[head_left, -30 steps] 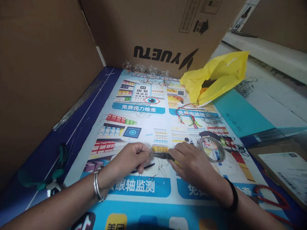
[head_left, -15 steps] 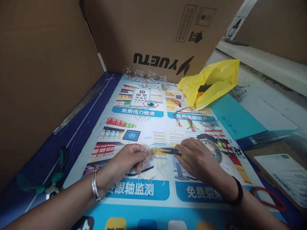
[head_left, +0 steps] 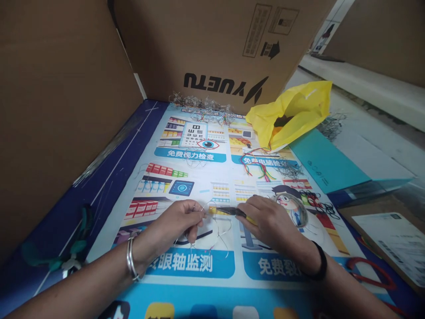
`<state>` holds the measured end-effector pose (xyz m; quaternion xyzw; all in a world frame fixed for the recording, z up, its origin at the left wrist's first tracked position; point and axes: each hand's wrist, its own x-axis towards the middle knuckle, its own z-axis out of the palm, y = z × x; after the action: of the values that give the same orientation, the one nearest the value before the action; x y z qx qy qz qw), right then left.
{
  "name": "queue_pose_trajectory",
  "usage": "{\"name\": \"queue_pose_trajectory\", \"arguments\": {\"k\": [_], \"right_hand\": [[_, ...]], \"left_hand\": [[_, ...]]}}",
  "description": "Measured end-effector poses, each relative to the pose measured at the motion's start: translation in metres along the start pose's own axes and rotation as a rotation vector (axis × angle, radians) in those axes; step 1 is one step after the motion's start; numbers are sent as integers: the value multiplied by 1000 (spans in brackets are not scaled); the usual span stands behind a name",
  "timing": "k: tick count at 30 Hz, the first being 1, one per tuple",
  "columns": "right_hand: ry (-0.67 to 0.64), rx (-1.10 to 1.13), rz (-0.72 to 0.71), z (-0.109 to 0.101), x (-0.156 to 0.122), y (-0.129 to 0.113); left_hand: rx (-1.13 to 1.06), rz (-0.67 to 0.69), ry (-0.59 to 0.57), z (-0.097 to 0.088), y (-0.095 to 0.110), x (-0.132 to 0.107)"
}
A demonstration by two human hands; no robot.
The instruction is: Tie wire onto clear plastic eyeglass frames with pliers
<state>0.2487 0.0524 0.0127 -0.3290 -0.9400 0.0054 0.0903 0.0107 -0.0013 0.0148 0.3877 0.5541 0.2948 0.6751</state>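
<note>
Between thumb and fingertips, my left hand pinches a thin wire piece, whose bent loops and loose ends hang over the printed sheet. My right hand is closed around yellow-handled pliers. Their dark jaws point left and reach the wire just beside my left fingertips. The jaws look closed, but whether they grip the wire is too fine to tell.
Green-handled pliers lie at the left. Tangled wire pieces line the cardboard box at the back. A yellow bag, coloured cords, a tape roll and black loops are on the right.
My right hand has shifted slightly left with the pliers, bringing the jaws closer to my left fingertips. The jaws have closed from slightly apart. My left hand stays in place.
</note>
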Motion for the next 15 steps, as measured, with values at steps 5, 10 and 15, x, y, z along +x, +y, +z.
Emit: {"name": "queue_pose_trajectory", "arguments": {"k": [5,10,15], "right_hand": [[7,15,-6,-8,-1,0],[19,-43,-30,-18,0,-3],[3,-63,-16,-27,-2,-12]], "left_hand": [[39,20,5,1,-4,1],[123,-22,64,6,-4,2],[126,2,113,9,-3,0]]}}
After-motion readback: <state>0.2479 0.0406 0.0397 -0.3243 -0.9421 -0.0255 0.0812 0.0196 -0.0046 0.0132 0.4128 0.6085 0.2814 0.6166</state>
